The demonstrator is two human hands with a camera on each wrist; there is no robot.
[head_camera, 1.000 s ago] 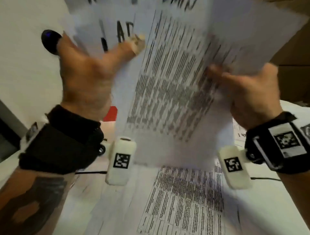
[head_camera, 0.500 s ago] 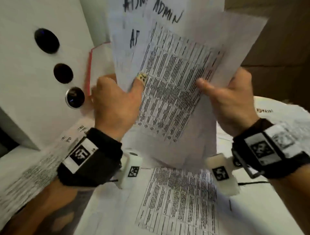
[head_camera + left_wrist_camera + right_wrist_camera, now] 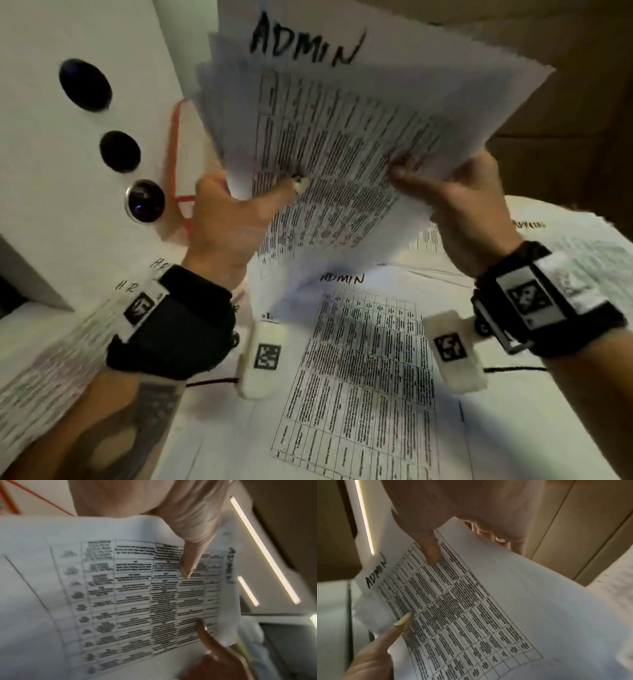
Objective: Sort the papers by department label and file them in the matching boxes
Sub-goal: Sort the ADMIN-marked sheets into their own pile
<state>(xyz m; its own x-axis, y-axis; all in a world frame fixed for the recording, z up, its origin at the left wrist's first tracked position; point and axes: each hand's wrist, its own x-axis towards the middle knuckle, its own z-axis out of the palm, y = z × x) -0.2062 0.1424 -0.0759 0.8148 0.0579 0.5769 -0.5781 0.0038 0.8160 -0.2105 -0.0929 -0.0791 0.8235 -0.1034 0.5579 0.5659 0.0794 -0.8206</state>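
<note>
HR sheets (image 3: 44, 359) and one ADMIN sheet (image 3: 359, 370) are lying unfiled on the table; the raised ADMIN stack (image 3: 342, 137) is being pinched by left hand (image 3: 229, 222) and right hand (image 3: 469, 212), awaiting its box

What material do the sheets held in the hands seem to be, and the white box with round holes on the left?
Held sheets: thin matte office paper, apparently; they bend and fan where the left hand and right hand grip them, bearing printed tables and marker-written ADMIN. White box: smooth matte white panel, possibly coated cardboard or plastic; I cannot tell which.
</note>
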